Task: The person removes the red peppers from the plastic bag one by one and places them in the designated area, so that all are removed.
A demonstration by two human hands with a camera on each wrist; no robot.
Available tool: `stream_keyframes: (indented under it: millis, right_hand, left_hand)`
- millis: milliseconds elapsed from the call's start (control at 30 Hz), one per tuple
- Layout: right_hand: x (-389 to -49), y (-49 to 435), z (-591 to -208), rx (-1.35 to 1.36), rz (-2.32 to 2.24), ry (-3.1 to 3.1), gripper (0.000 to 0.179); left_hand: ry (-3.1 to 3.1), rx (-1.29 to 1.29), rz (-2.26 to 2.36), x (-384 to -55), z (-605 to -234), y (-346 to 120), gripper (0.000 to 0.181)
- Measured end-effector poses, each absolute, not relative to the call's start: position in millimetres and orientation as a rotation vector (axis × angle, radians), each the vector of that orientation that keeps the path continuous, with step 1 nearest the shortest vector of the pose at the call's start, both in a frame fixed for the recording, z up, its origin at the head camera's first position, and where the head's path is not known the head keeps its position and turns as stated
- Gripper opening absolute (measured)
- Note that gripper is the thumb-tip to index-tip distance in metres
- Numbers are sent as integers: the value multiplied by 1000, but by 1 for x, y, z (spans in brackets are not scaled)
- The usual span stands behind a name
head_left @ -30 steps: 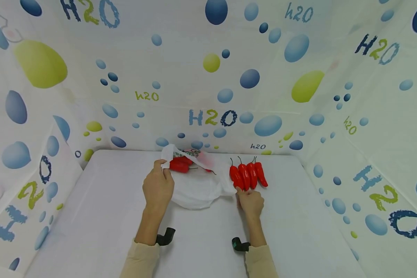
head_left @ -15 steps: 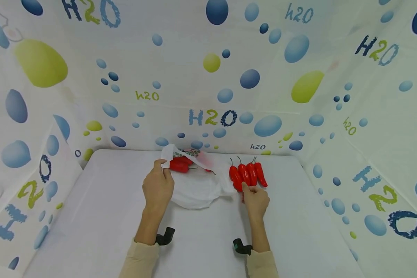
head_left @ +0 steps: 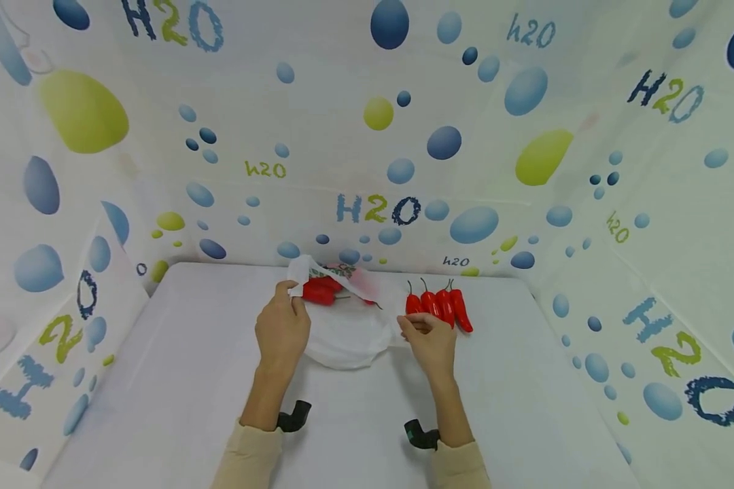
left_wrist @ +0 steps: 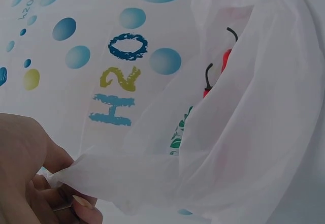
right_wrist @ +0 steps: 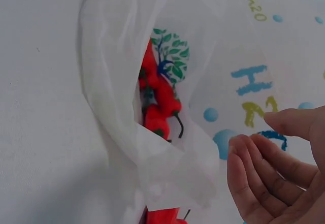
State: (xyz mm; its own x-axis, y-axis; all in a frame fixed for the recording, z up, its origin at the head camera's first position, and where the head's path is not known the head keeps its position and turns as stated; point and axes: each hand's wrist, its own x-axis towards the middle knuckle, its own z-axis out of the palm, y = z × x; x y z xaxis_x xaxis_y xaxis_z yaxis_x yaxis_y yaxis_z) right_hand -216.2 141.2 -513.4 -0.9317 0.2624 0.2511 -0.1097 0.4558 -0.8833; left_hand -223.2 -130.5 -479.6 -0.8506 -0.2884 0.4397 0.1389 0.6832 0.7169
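A thin white plastic bag [head_left: 345, 346] lies mouth open at the table's back middle, with several red chili peppers [head_left: 319, 292] inside. My left hand [head_left: 281, 336] pinches the bag's left edge; the left wrist view shows the film stretched taut from the fingers [left_wrist: 84, 209]. Beside the bag's right edge is my right hand [head_left: 431, 343], thumb parted from loosely bent fingers [right_wrist: 249, 178] and nothing between them. To the right of the bag, several more red chili peppers [head_left: 445, 305] lie in a row, stems pointing away; the right hand overlaps their lower ends in the head view.
The white table [head_left: 177, 380] ends at the back against a sheet [head_left: 477, 156] printed with blue and green drops. Similar sheets hang on the left and right. The bag bears a green tree print [right_wrist: 172, 56].
My right hand has gone from the bag's right corner to the peppers' lower ends, then back left to the bag's edge, its thumb and fingers now parted. The left hand keeps its hold.
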Motion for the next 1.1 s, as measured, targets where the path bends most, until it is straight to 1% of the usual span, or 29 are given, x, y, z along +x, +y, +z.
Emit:
stream_keyframes:
  millis: [133, 233, 433, 567, 933, 1100]
  right_hand:
    - [-219, 129, -517, -88, 1419, -2414, 21]
    - [-221, 121, -520, -9, 1396, -2470, 21]
    - [-229, 106, -529, 180, 1386, -2585, 31]
    - [-235, 98, -532, 245, 1325, -2606, 37]
    - [-259, 88, -543, 315, 1058, -2644, 50]
    - [-271, 82, -546, 229, 1071, -2654, 54]
  left_hand:
    - [-2350, 107, -1065, -224, -480, -130, 32]
    - [-2346, 106, -1059, -224, -481, -131, 32]
    - [-2357, 132, -1055, -224, -482, -135, 33]
    - [-2373, 138, -1072, -224, -481, -135, 34]
    - [-2340, 132, -1065, -225, -482, -136, 32]
    - [-2326, 128, -1064, -226, -482, -136, 32]
